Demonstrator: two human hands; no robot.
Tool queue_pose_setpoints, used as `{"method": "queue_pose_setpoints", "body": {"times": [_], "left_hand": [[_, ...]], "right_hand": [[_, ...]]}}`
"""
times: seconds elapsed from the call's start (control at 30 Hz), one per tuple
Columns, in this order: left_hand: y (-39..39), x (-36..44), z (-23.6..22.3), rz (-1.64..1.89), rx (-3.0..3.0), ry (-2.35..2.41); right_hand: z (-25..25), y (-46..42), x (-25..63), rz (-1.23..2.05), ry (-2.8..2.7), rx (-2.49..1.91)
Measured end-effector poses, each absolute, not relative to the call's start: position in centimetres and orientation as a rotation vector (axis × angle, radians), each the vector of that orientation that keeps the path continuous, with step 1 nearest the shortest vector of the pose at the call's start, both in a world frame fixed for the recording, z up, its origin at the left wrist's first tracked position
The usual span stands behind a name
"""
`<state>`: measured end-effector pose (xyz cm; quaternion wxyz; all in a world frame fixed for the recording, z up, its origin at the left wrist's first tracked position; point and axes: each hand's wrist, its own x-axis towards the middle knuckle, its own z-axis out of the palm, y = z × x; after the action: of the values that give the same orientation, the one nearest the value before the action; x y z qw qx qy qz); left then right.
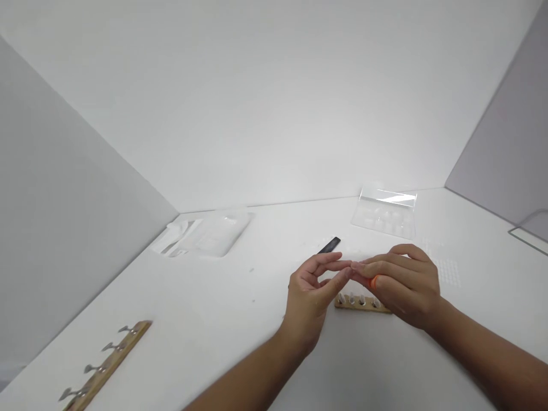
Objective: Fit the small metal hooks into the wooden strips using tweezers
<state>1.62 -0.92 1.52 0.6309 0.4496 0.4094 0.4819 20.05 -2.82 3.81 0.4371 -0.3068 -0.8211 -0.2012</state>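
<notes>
My left hand (pixel 312 294) and my right hand (pixel 406 285) meet fingertip to fingertip above the white table (pixel 214 319). The left thumb and forefinger pinch at the right hand's fingertips. The right hand's fingers are curled around a small orange thing (pixel 374 281), of which only a sliver shows. Just below the hands lies a short wooden strip (pixel 359 302) with several small upright silver-tipped pieces in it. A black flat stick (pixel 329 246) lies on the table just beyond the left fingers.
A longer wooden strip (pixel 107 365) with metal clips lies at the near left. A clear plastic tray and white packaging (pixel 205 237) sit at the back left, and a clear plastic bag (pixel 385 214) at the back right. White walls enclose the table.
</notes>
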Motion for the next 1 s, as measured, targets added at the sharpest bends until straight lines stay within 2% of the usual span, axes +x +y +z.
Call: {"method": "queue_pose_setpoints", "body": {"times": [0.63, 0.8, 0.9, 1.0], "left_hand": [[-1.1, 1.7, 1.4, 0.891, 1.03, 0.921], [-1.6, 1.5, 1.0, 1.008, 1.617, 1.022], [-1.8, 1.4, 0.8, 1.158, 2.127, 0.891], [-1.8, 1.3, 0.5, 1.208, 2.331, 0.699]], "right_hand": [[4.2, -2.8, 21.7, -0.033, -2.109, -0.908], [5.0, -2.6, 23.8, 0.21, -2.128, -1.12], [5.5, -2.3, 25.5, 0.48, -2.115, -1.323], [5.8, -2.1, 26.7, 0.801, -2.099, -1.38]]}}
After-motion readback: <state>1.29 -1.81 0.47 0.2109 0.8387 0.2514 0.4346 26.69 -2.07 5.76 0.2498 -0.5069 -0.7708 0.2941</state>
